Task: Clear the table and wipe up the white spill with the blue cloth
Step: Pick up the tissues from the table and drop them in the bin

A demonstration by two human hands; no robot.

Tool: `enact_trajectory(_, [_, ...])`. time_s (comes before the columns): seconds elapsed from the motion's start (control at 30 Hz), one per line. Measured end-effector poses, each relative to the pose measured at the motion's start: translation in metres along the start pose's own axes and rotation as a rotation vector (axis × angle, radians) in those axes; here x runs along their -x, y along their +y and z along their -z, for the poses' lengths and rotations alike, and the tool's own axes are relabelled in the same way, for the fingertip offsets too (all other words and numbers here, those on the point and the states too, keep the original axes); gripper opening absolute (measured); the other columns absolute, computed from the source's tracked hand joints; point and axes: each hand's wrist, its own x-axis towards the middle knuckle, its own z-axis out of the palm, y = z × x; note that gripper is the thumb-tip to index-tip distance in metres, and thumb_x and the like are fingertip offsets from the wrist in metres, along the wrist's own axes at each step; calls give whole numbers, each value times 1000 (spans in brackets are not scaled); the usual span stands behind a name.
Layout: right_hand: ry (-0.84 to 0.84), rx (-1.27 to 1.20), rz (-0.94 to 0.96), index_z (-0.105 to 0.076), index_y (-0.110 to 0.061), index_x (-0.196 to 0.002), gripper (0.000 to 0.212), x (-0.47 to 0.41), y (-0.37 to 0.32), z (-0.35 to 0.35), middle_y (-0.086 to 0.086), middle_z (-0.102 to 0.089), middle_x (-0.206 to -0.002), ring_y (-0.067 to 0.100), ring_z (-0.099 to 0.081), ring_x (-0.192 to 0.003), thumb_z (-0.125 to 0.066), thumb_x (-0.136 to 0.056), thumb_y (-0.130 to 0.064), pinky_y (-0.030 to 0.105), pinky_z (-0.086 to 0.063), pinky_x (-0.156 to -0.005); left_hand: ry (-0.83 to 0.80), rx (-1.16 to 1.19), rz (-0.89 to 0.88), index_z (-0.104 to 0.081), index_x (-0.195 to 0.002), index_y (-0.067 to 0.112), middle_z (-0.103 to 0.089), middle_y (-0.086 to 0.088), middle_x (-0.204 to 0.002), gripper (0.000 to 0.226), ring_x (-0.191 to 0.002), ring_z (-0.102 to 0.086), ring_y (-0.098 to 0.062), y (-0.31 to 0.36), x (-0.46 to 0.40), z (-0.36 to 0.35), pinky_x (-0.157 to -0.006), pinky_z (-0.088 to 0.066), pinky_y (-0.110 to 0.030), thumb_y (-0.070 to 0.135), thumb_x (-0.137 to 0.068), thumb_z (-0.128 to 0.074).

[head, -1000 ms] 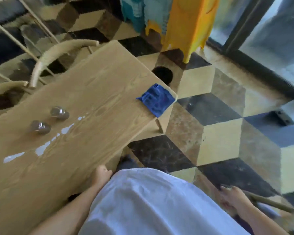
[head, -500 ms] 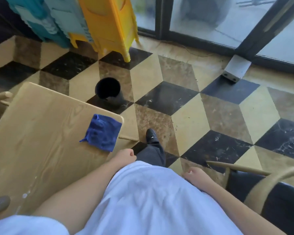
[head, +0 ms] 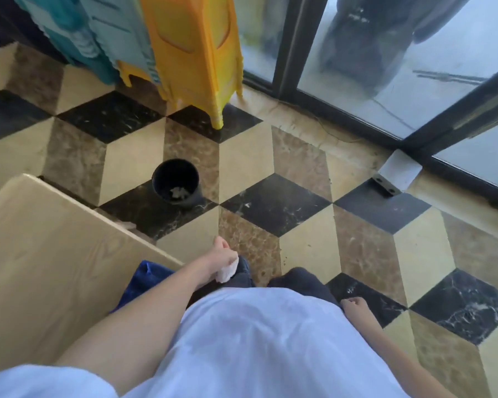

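The blue cloth (head: 144,280) lies on the corner of the wooden table (head: 49,254), partly hidden under my left forearm. Past the table's edge, my left hand (head: 220,258) is closed around a crumpled white tissue (head: 227,272). A black bin (head: 175,182) stands on the floor beyond that hand, with a scrap of paper inside. At my right side, my right hand (head: 354,305) hangs in a loose fist with nothing in it. The white spill and the glasses are out of view.
Yellow and teal plastic stools (head: 190,53) are stacked at the back. Glass doors with dark frames (head: 357,116) run along the right. A white door stop (head: 397,173) sits on the patterned tile floor.
The view has swung right and away from the table, so the spill and glasses have left the frame. My left hand moved past the table corner toward the bin, and a white tissue now shows in it.
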Motion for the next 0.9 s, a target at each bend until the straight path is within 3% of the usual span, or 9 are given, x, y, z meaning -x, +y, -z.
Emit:
enact_trajectory(0.1, [-85, 158, 131, -44, -22, -79, 11, -27, -46, 27, -2, -44, -81, 16, -47, -72, -45, -90, -25, 32, -34, -68, 5, -40, -20, -44, -90, 20, -50, -8, -92, 18, -80, -46, -21, 13, -11, 7, -67, -38, -32, 7, -79, -49])
enact_trajectory(0.2, [-160, 99, 90, -57, -13, -102, 19, -64, -82, 47, 4, -60, -101, 22, -57, -95, -41, -96, -21, 36, -43, -81, -10, -115, 5, -50, -85, 18, -49, -2, -85, 15, -75, -42, -17, 23, -16, 7, -62, -35, -29, 3, -81, -50])
enact_trajectory(0.37, [-243, 163, 111, -59, -8, -108, 25, -131, -153, 91, 9, -61, -111, 25, -56, -98, -38, -98, -19, 36, -42, -86, 147, 131, 119, -42, -77, 21, -44, -5, -77, 14, -69, -37, -19, 40, -37, 18, -57, -29, -29, 8, -81, -46])
enact_trajectory(0.47, [-269, 165, 178, -58, -6, -109, 22, -168, -207, 132, 10, -57, -98, 30, -57, -95, -41, -101, -17, 30, -39, -75, 376, 306, 211, -38, -73, 21, -43, -4, -74, 14, -68, -36, -20, 65, -51, 35, -57, -31, -29, 8, -76, -43])
enact_trajectory(0.6, [-321, 221, 138, -57, -7, -97, 17, -221, -266, 181, 7, -54, -75, 20, -47, -52, -43, -99, -18, 22, -29, -45, 652, 398, 253, -41, -76, 16, -47, -5, -71, 15, -60, -39, -23, 102, -56, 41, -45, -29, -26, 1, -79, -39])
enact_trajectory(0.7, [-321, 205, 152, -50, -5, -87, 17, -264, -312, 207, 6, -46, -54, 12, -42, -31, -38, -98, 0, 13, -25, -33, 621, 331, 203, -69, -91, 28, -63, 3, -95, 40, -87, -59, -24, 124, -66, 40, -69, -44, -28, 2, -84, -39])
enact_trajectory(0.73, [-288, 278, 172, -48, -4, -81, 20, -272, -327, 215, 8, -43, -52, 12, -39, -26, -39, -97, 4, 12, -22, -31, 578, 305, 204, -73, -86, 30, -66, 4, -98, 45, -93, -61, -23, 130, -66, 38, -76, -46, -29, 1, -83, -39])
enact_trajectory(0.83, [-225, 350, 188, -52, -6, -78, 17, -287, -370, 227, 11, -48, -59, 17, -42, -39, -45, -93, -3, 19, -25, -42, 482, 349, 228, -66, -58, 23, -65, -1, -74, 38, -80, -61, -25, 139, -68, 35, -72, -48, -32, 2, -80, -43])
enact_trajectory(0.9, [-236, 370, 205, -55, -5, -85, 12, -292, -399, 229, 10, -46, -60, 18, -39, -44, -47, -92, -10, 23, -26, -46, 489, 483, 286, -55, -63, 19, -55, -4, -71, 28, -72, -51, -23, 145, -65, 43, -67, -40, -33, 14, -89, -45])
